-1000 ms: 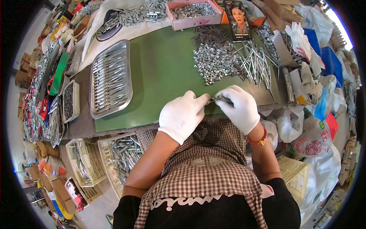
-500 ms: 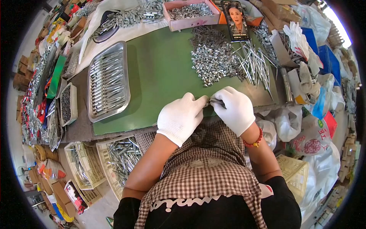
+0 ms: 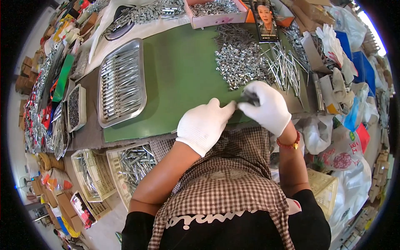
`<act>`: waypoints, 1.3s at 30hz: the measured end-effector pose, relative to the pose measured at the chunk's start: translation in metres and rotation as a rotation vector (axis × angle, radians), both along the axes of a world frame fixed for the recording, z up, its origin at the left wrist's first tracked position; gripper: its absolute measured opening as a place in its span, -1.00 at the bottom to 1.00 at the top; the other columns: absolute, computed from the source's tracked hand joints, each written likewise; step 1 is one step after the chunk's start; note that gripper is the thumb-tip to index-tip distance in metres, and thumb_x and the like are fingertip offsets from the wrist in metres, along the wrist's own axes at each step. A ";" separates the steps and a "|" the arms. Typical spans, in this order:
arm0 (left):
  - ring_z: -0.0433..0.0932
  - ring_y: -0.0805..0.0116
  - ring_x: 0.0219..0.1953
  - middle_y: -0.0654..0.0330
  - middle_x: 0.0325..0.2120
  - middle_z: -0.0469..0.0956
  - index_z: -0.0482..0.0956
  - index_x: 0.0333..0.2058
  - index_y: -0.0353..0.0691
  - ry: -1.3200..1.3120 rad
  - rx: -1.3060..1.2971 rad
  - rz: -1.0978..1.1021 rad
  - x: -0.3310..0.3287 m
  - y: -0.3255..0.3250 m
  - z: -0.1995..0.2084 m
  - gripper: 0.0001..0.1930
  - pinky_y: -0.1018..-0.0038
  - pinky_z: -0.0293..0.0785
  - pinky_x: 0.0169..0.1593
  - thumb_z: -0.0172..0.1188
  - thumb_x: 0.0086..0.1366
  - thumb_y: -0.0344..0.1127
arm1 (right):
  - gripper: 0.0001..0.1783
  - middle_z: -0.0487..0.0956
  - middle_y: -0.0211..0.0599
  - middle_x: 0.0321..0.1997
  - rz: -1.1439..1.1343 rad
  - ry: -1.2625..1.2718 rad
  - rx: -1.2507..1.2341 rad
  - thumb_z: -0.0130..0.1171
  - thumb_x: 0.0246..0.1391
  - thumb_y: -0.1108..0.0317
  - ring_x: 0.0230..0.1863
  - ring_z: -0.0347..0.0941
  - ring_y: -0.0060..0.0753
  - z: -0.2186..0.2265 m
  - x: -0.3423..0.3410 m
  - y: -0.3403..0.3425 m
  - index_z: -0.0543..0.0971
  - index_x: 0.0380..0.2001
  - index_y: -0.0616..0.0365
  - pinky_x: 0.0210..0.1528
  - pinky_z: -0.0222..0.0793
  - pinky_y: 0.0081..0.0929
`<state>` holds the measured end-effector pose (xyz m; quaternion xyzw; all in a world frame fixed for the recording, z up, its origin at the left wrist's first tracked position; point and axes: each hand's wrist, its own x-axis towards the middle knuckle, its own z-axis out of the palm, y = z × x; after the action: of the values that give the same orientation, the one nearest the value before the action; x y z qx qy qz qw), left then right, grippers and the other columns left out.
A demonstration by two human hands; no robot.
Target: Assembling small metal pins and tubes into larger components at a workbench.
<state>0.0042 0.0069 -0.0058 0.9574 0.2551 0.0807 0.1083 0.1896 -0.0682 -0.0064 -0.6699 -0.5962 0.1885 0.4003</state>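
Over the near edge of the green work surface (image 3: 175, 79), my left hand (image 3: 204, 125) in a white glove has its thumb and forefinger pinched together. What they hold is hidden. Close beside it, my right hand (image 3: 270, 108), also gloved, is curled with a small dark piece in its fingers, too blurred to name. Beyond my right hand lies a heap of short silvery metal sleeves (image 3: 237, 66). Long thin metal rods (image 3: 285, 68) are spread to the right of the heap. At the left, a steel tray (image 3: 143, 96) holds a row of slim metal parts.
A pink box (image 3: 216, 21) of small metal parts and a phone (image 3: 266, 25) stand at the back. A narrow white bin (image 3: 82, 108) sits left of the tray. Below the table's edge is a cream crate (image 3: 114, 166) of metal tubes. Plastic bags (image 3: 346, 150) crowd the right side.
My right hand has shifted right and slightly away from my left, and its fingers have turned upward. The whole view has moved a little, so the table things appear slightly shifted.
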 end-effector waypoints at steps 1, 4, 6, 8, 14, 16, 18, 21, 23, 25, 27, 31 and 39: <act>0.59 0.11 -0.49 0.08 -0.46 0.46 0.50 0.00 0.03 0.002 0.000 0.001 0.000 -0.001 -0.001 -0.68 0.23 0.53 -0.45 0.06 0.26 -0.30 | -0.82 0.39 -0.39 -0.53 -0.040 0.082 -0.022 0.18 0.10 0.29 -0.51 0.36 -0.51 0.002 -0.001 0.003 0.55 -0.33 0.19 -0.47 0.28 -0.50; 0.53 0.09 -0.52 0.12 -0.49 0.45 0.54 -0.05 0.10 -0.008 0.019 0.033 0.001 -0.002 0.001 -0.74 0.23 0.49 -0.46 0.08 0.28 -0.20 | -0.57 0.21 -0.55 -0.66 0.002 1.207 0.056 -0.03 0.25 0.02 -0.66 0.05 -0.65 -0.002 -0.012 0.015 0.50 -0.44 0.19 -0.60 -0.06 -0.63; 0.54 0.09 -0.51 0.12 -0.51 0.45 0.54 -0.06 0.12 0.054 -0.010 0.051 0.002 -0.003 0.005 -0.74 0.23 0.50 -0.46 0.08 0.28 -0.20 | -0.40 0.08 -0.59 -0.75 -0.032 1.486 0.257 -0.24 0.30 -0.10 -0.71 -0.08 -0.66 -0.010 -0.024 0.024 0.44 -0.54 0.20 -0.63 -0.19 -0.59; 0.54 0.08 -0.52 0.13 -0.51 0.44 0.54 -0.06 0.13 0.063 -0.028 0.052 0.004 -0.002 0.007 -0.74 0.23 0.50 -0.46 0.08 0.28 -0.19 | -0.41 0.09 -0.57 -0.74 0.020 1.512 0.315 -0.23 0.30 -0.08 -0.71 -0.07 -0.66 -0.019 -0.027 0.029 0.43 -0.55 0.21 -0.63 -0.18 -0.58; 0.55 0.07 -0.51 0.14 -0.50 0.47 0.54 -0.18 0.01 0.055 -0.030 0.039 0.004 0.000 0.006 -0.82 0.22 0.51 -0.44 0.10 0.27 -0.18 | -0.47 0.28 -0.44 -0.68 -0.045 1.195 0.301 -0.23 0.27 0.09 -0.68 -0.01 -0.65 -0.029 -0.039 0.028 0.38 -0.69 0.20 -0.60 -0.17 -0.58; 0.57 0.07 -0.50 0.13 -0.49 0.48 0.53 -0.24 -0.05 0.055 -0.021 0.028 0.008 0.001 0.009 -0.84 0.22 0.52 -0.42 0.10 0.27 -0.18 | -0.46 0.28 -0.44 -0.68 -0.040 1.204 0.335 -0.23 0.27 0.09 -0.68 -0.02 -0.66 -0.029 -0.042 0.027 0.38 -0.69 0.20 -0.60 -0.17 -0.58; 0.60 0.08 -0.44 0.11 -0.46 0.52 0.49 -0.34 -0.13 0.169 0.018 -0.006 0.016 0.004 0.018 -0.85 0.23 0.54 -0.38 0.10 0.26 -0.19 | -0.46 0.26 -0.45 -0.69 -0.017 1.307 0.402 -0.21 0.26 0.08 -0.68 -0.02 -0.66 -0.035 -0.037 0.025 0.38 -0.70 0.20 -0.60 -0.18 -0.58; 0.62 0.08 -0.40 0.08 -0.44 0.54 0.48 -0.37 -0.15 0.151 0.100 -0.056 0.033 -0.001 0.013 -0.85 0.22 0.56 -0.34 0.11 0.25 -0.21 | -0.45 0.23 -0.48 -0.70 -0.034 1.261 0.467 -0.19 0.24 0.04 -0.69 -0.03 -0.65 -0.034 -0.027 0.019 0.36 -0.72 0.18 -0.61 -0.18 -0.57; 0.61 0.06 -0.39 0.04 -0.43 0.54 0.49 -0.36 -0.17 0.133 0.098 -0.085 0.034 0.003 0.011 -0.85 0.19 0.54 -0.35 0.12 0.24 -0.22 | -0.40 0.17 -0.51 -0.73 -0.150 1.259 0.434 -0.22 0.26 -0.05 -0.72 -0.07 -0.66 -0.032 -0.027 0.020 0.35 -0.72 0.15 -0.63 -0.21 -0.58; 0.61 0.04 -0.39 0.04 -0.44 0.55 0.50 -0.34 -0.16 0.069 -0.017 -0.066 0.025 0.008 0.014 -0.85 0.20 0.53 -0.36 0.13 0.23 -0.22 | -0.42 0.19 -0.52 -0.72 -0.076 1.432 0.417 -0.23 0.28 -0.02 -0.71 -0.06 -0.68 -0.028 -0.024 0.016 0.37 -0.69 0.16 -0.63 -0.20 -0.59; 0.59 0.06 -0.42 0.08 -0.47 0.55 0.56 -0.33 -0.14 -0.023 0.016 0.013 0.000 0.001 0.019 -0.83 0.24 0.51 -0.36 0.19 0.21 -0.19 | -0.54 0.35 -0.49 -0.63 -0.153 1.195 0.468 -0.07 0.30 0.09 -0.68 0.10 -0.70 -0.015 -0.011 -0.005 0.47 -0.57 0.19 -0.61 -0.03 -0.65; 0.59 0.12 -0.45 0.11 -0.42 0.59 0.59 -0.29 -0.17 -0.328 0.115 0.244 -0.083 -0.014 0.020 -0.77 0.33 0.52 -0.37 0.37 0.04 -0.34 | -0.74 0.64 -0.21 -0.27 -0.746 -0.518 0.480 0.21 0.12 0.18 -0.34 0.55 -0.30 0.016 0.080 -0.050 0.62 -0.28 0.15 -0.24 0.46 -0.39; 0.60 0.09 -0.24 0.05 -0.26 0.62 0.59 -0.14 -0.20 -0.228 0.154 1.012 -0.250 -0.041 -0.053 -0.76 0.33 0.49 -0.11 0.23 0.24 -0.28 | -0.43 0.56 -0.13 0.02 -0.918 -0.939 -0.440 0.10 0.10 -0.06 0.04 0.49 -0.04 0.057 0.149 -0.062 0.50 0.07 0.07 0.07 0.38 -0.14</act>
<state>-0.2453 -0.0344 -0.0593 0.7048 0.6657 0.2449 0.0122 0.3390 -0.1298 0.0501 -0.9307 -0.3104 -0.1935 -0.0061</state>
